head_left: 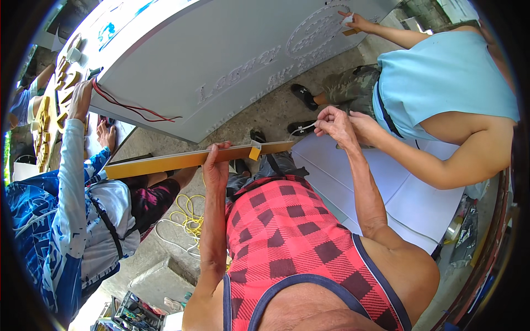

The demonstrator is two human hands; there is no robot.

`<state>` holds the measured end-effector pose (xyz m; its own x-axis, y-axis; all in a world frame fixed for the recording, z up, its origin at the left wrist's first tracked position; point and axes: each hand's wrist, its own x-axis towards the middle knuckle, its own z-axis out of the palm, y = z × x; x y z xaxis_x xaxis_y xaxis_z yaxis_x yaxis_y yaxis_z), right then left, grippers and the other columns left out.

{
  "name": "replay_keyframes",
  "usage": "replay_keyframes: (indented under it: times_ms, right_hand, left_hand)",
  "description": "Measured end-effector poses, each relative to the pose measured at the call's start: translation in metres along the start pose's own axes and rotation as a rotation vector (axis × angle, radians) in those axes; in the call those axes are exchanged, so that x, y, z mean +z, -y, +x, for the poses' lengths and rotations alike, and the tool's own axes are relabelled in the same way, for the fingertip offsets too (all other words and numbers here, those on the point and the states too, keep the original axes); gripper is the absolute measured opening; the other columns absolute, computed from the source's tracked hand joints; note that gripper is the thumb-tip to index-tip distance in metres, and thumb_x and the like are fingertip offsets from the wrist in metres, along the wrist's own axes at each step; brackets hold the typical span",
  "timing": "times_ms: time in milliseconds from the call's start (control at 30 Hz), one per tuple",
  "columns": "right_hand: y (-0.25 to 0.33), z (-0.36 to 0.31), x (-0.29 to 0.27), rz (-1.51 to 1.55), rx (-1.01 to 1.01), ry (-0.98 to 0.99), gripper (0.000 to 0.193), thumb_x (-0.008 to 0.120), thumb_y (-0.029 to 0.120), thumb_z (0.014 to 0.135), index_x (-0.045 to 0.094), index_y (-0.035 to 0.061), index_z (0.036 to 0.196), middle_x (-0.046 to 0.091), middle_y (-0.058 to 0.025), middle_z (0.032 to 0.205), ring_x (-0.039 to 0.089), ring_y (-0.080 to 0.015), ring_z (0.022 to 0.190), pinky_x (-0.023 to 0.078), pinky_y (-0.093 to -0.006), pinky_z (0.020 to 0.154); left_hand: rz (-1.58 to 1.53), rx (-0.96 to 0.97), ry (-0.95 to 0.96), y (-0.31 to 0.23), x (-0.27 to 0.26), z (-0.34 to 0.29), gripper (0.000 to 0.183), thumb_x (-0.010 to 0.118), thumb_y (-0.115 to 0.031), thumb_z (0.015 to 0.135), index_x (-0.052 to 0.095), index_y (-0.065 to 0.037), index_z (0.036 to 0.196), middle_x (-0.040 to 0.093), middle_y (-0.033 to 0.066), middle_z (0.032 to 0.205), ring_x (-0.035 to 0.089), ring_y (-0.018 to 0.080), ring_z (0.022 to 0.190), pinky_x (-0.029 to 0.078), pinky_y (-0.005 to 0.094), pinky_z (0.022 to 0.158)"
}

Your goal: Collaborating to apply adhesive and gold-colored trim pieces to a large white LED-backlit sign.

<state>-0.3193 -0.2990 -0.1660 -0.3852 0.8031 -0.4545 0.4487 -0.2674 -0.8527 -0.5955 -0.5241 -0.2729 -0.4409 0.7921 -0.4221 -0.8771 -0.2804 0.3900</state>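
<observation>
My left hand [216, 164] is closed round a long, narrow gold-coloured bar [160, 165] with a pale upper side, held level in front of me. A small yellow tab [254, 153] hangs from the bar near its right end. My right hand [337, 128] is raised beyond that end, its thumb and fingers pinched on a thin white wire [298, 129]. The wire curves down toward the bar's right end; where it joins is too small to tell. Right beside my right hand, a co-worker's hand [361, 126] partly overlaps it.
A large grey panel [165, 66] with raised lettering stands ahead, red and black wires [132, 110] hanging from its left corner. One person [441, 83] in light blue stands right; another [55, 220] grips the panel at left. White sheets [353, 182] and yellow cord [190, 218] lie on the floor.
</observation>
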Motion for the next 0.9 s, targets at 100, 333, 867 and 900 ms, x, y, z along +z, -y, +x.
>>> replay_keyframes:
  times_ms: [100,333,867,900]
  right_hand:
    - [0.000,-0.002,-0.003,-0.087,-0.021,0.021,0.010,0.065,-0.003,0.080,0.060,-0.0055,0.089,0.064,-0.0106,0.074,0.066,-0.0168,0.064,0.055,-0.0268,0.054]
    - [0.001,-0.009,-0.004,-0.079,0.019,0.096,0.014,0.064,-0.001,0.083,0.062,-0.0067,0.095,0.066,-0.0118,0.079,0.067,-0.0170,0.068,0.056,-0.0266,0.058]
    - [0.016,-0.025,-0.004,-0.743,-0.290,-0.139,0.011,0.063,0.008,0.083,0.066,-0.0024,0.083,0.067,-0.0167,0.076,0.066,-0.0250,0.064,0.049,-0.0354,0.057]
    - [0.016,-0.024,-0.003,-0.799,-0.398,-0.149,0.012,0.062,0.009,0.084,0.065,-0.0025,0.081,0.066,-0.0177,0.075,0.065,-0.0293,0.065,0.049,-0.0372,0.059]
  left_hand:
    - [-0.007,0.005,-0.005,0.000,0.000,0.001,0.009,0.065,-0.013,0.089,0.062,-0.005,0.093,0.065,0.0096,0.095,0.060,0.0272,0.103,0.042,0.0464,0.099]
    - [-0.026,0.006,-0.006,-0.001,-0.002,-0.001,0.008,0.065,-0.012,0.089,0.063,-0.005,0.092,0.065,0.0097,0.094,0.060,0.0273,0.101,0.042,0.0466,0.098]
    - [-0.050,0.002,-0.008,-0.009,-0.006,-0.001,0.009,0.065,-0.012,0.088,0.062,-0.005,0.093,0.065,0.0089,0.092,0.061,0.0262,0.099,0.043,0.0461,0.097]
    - [-0.048,0.007,-0.007,-0.010,-0.006,-0.001,0.008,0.065,-0.012,0.088,0.062,-0.005,0.093,0.065,0.0088,0.091,0.061,0.0262,0.099,0.043,0.0463,0.097]
